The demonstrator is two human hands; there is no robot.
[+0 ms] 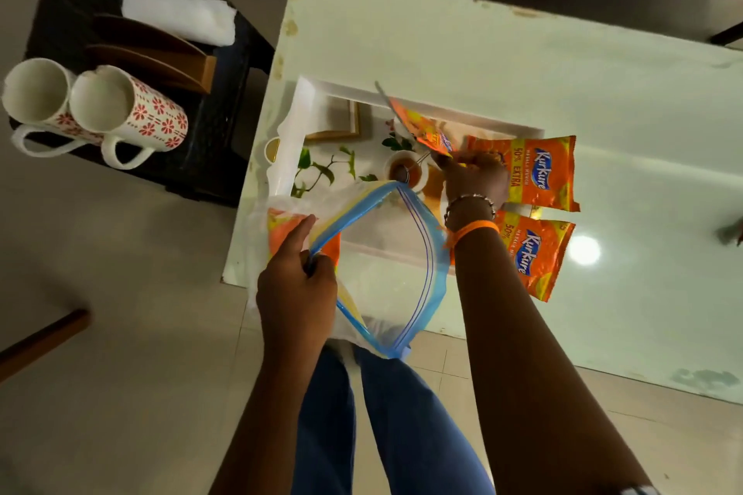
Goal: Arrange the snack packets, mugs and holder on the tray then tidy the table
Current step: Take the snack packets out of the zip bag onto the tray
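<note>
My feed is dim and warm overall, corners darkest. One overhead lamp shows as a round glare spot (583,250) on the glossy surface (603,84), which also mirrors pale streaks. Wide-angle bending curves the surface edges. The raised snack packet (418,127) smears with motion blur; the mugs (100,108) look soft.

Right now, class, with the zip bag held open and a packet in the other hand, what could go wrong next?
1. The left hand holds the clear blue-rimmed zip bag by one side of its mouth only; it may sag shut or drop the orange packet inside.
2. The right hand pinches the tilted orange snack packet by one end; it may slip.
3. The two red-patterned white mugs lie on their sides on the dark stool; they may roll off.
</note>
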